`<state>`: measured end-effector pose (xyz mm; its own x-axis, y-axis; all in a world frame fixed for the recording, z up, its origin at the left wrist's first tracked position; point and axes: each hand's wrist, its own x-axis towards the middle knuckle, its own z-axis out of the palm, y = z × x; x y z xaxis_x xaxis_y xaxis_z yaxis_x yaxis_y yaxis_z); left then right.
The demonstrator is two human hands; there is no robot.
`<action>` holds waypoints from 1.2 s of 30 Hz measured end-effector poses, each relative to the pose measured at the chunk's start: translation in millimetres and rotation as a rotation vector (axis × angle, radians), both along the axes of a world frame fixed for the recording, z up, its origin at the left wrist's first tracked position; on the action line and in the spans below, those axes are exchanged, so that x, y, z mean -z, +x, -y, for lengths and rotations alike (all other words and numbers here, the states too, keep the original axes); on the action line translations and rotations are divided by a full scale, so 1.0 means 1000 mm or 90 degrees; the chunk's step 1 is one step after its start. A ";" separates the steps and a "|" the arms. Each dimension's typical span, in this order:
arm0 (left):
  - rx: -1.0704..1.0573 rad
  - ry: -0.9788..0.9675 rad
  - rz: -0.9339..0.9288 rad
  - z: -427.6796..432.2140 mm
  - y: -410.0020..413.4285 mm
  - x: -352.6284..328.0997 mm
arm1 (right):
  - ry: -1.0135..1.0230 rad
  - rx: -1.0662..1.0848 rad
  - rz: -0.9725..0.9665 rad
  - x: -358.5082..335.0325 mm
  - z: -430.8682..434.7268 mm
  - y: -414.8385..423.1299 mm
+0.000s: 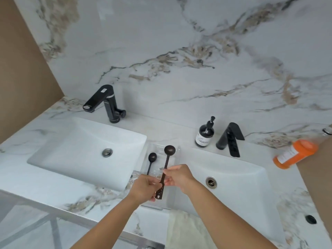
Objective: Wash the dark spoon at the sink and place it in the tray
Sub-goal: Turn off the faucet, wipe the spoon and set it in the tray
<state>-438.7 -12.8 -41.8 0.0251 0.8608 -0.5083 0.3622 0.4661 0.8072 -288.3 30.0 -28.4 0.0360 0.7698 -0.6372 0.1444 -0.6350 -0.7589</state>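
Note:
A long dark spoon (167,159) is held over a clear tray (177,150) that sits on the counter between two sinks. Its round bowl points away from me, above the tray's far end. My left hand (145,187) grips the lower handle near its end. My right hand (177,177) pinches the handle a little higher up. A second, smaller dark spoon (151,161) lies in the tray's left side, bowl away from me.
A white sink (53,155) with a black faucet (106,103) is on the left. Another white sink (248,182) with a black faucet (230,139) is on the right. A dark soap pump bottle (204,133) and an orange bottle (294,153) stand behind it. A pale towel (186,229) hangs at the front edge.

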 end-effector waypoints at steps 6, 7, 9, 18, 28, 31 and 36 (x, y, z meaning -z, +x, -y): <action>0.084 -0.066 -0.147 -0.023 -0.005 0.016 | -0.073 0.006 0.111 0.026 -0.022 -0.033; 0.099 -0.079 -0.172 -0.028 -0.003 0.021 | -0.087 0.007 0.133 0.032 -0.025 -0.035; 0.122 -0.103 -0.200 -0.038 0.002 0.032 | -0.109 0.011 0.176 0.044 -0.031 -0.038; 0.169 -0.118 -0.260 -0.058 0.012 0.066 | -0.092 0.001 0.340 0.074 -0.040 -0.052; 0.194 -0.108 -0.293 -0.060 0.015 0.068 | -0.098 -0.030 0.379 0.083 -0.043 -0.050; 0.194 -0.115 -0.302 -0.061 0.016 0.069 | -0.110 -0.032 0.371 0.084 -0.045 -0.048; 0.192 -0.105 -0.344 -0.061 0.018 0.076 | -0.113 -0.035 0.363 0.080 -0.045 -0.048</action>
